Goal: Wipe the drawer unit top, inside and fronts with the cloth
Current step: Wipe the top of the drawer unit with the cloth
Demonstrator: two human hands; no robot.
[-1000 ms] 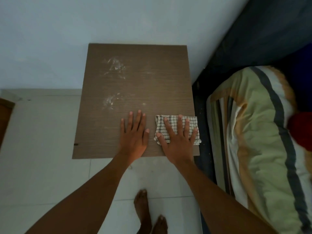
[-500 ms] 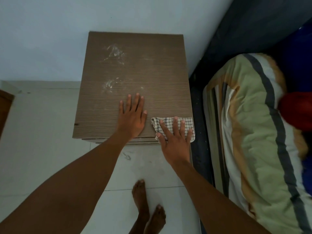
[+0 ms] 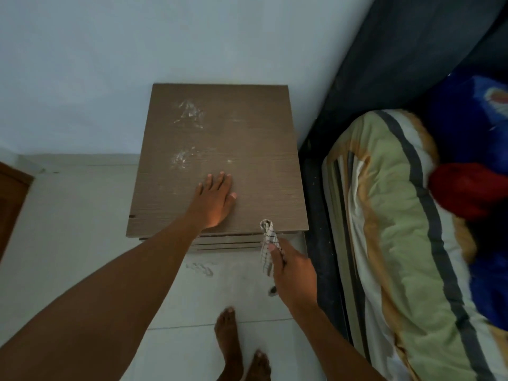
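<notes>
A brown wood-grain drawer unit [image 3: 220, 149] is seen from above, set against a pale wall [image 3: 137, 50] on a white tiled floor [image 3: 68, 229]. Two whitish dusty smears [image 3: 188, 114] are left on the far left part of its top, with a fainter speck nearer the middle. The edges of the drawer fronts [image 3: 228, 242] are glimpsed just under the near rim. To the right, a dark bed frame [image 3: 319, 215] and a striped pillow [image 3: 398, 243] are placed close beside the unit.

The left hand [image 3: 215, 200] is laid flat, fingers spread, on the near part of the top, with nothing held. The checked cloth [image 3: 267, 244] is pinched in the closed right hand [image 3: 294, 273], held off the near right corner, its upper end bunched over the rim. Bare feet [image 3: 233, 347] are seen below. No writing or labels can be read.
</notes>
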